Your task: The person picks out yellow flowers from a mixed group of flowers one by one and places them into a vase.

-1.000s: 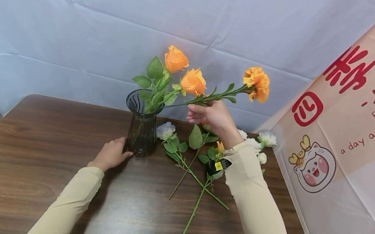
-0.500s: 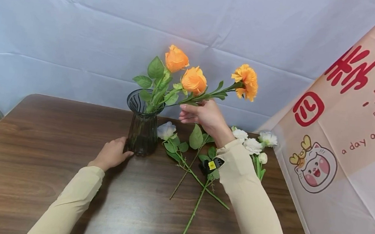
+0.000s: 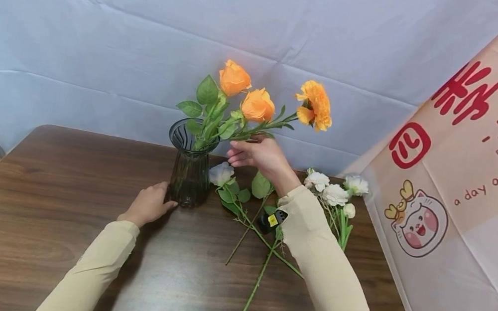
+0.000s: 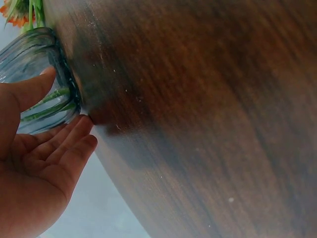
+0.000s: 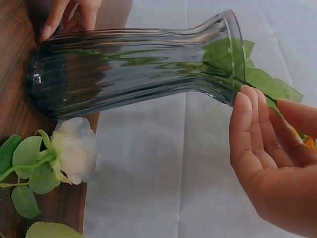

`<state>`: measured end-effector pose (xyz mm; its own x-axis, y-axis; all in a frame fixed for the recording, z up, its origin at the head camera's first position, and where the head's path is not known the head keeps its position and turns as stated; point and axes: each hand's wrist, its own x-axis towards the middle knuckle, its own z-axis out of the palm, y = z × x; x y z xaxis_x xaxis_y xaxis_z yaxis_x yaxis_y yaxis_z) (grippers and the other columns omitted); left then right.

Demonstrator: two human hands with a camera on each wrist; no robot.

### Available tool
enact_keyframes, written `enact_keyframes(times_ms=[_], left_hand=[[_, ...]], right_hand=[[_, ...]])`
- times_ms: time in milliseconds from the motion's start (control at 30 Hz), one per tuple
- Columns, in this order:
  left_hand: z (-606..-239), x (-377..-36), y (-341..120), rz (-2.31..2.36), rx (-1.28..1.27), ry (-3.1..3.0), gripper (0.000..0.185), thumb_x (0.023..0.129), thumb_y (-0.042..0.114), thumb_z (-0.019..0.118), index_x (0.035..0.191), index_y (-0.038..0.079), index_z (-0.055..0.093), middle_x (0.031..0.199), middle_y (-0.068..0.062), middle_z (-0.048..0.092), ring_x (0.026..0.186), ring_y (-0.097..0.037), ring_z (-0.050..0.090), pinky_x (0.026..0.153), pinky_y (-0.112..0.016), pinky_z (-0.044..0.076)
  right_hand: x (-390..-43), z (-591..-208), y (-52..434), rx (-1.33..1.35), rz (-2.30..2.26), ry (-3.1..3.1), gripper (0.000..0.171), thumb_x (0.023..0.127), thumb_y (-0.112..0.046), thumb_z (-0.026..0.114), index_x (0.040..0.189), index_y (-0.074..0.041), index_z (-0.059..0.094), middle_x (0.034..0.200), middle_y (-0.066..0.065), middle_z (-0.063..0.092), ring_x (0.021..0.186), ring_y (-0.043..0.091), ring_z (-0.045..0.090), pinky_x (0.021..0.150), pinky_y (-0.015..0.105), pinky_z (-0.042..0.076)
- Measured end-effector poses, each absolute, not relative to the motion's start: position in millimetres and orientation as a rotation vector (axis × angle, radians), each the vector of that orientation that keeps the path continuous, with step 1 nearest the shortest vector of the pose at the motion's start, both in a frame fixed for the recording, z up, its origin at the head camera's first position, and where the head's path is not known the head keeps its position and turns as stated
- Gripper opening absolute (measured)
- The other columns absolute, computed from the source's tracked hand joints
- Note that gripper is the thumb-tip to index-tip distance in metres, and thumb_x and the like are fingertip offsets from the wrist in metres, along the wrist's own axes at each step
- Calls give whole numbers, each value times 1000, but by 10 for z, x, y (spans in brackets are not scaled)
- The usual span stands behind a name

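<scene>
A dark glass vase (image 3: 189, 180) with a flared rim stands near the table's back edge. Two orange roses, one upper (image 3: 234, 79) and one lower (image 3: 258, 105), lean out of its mouth. My left hand (image 3: 147, 205) holds the vase low down; in the left wrist view its thumb lies along the glass and its fingers (image 4: 69, 148) curl beside the base. Just right of the rim, my right hand (image 3: 266, 158) pinches the stem of an orange carnation (image 3: 317, 106), its bloom pointing up and right. The stem's lower end reaches into the vase mouth behind the leaves.
A pale blue-white rose (image 3: 220, 173) lies right of the vase, its stem crossing others. Under my right forearm are a green stem (image 3: 259, 281) and leaves. White flowers (image 3: 334, 194) lie at the back right. A pale cloth (image 3: 128, 54) hangs behind the table (image 3: 60, 197).
My right hand has moved left and slightly down toward the vase, and the carnation has slid left with it, deeper at the mouth. My left hand and the vase have stayed put.
</scene>
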<state>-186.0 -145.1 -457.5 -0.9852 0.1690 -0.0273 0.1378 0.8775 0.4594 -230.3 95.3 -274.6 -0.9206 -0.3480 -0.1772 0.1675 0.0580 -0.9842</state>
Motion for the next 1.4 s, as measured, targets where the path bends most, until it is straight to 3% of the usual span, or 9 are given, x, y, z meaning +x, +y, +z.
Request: enact_keyframes(times_ms=[333,767,967,1167,1400], left_hand=[[-4578,-1850,-1439,715,246,2975,61,88,23,61,126,-19,38,122,-36,46,108,-48,47,87,-56,41],[-4576,-1853,-1434,732,243,2967,62,88,24,62,126,-18,38,124,-35,45,109,-48,47,88,-55,41],[-4566,-1841,-1441,733,243,2963,63,88,24,61,127,-18,37,125,-35,44,110,-48,46,88,-56,41],[-4557,-1841,-1444,724,230,2964,63,88,23,62,127,-19,37,126,-35,43,111,-48,45,89,-56,40],[-4553,-1844,-1450,722,233,2977,61,87,24,62,126,-18,38,123,-35,45,109,-48,47,88,-56,40]], right_hand=[[-2304,-2820,854,-147,-1826,2041,15,87,-5,61,91,9,63,72,11,65,60,18,64,71,36,55],[-2281,-2845,807,-246,-1847,2035,13,87,0,59,95,10,62,65,12,64,56,20,64,75,49,50],[-2264,-2856,865,-258,-1840,2012,19,87,0,58,103,11,60,67,13,64,58,21,64,68,42,55],[-2250,-2863,1001,-280,-1829,2000,20,88,1,57,107,8,55,73,14,63,64,24,65,75,47,52],[-2238,-2825,1199,-310,-1805,2084,20,87,2,58,104,12,57,71,13,64,64,23,65,71,43,54]])
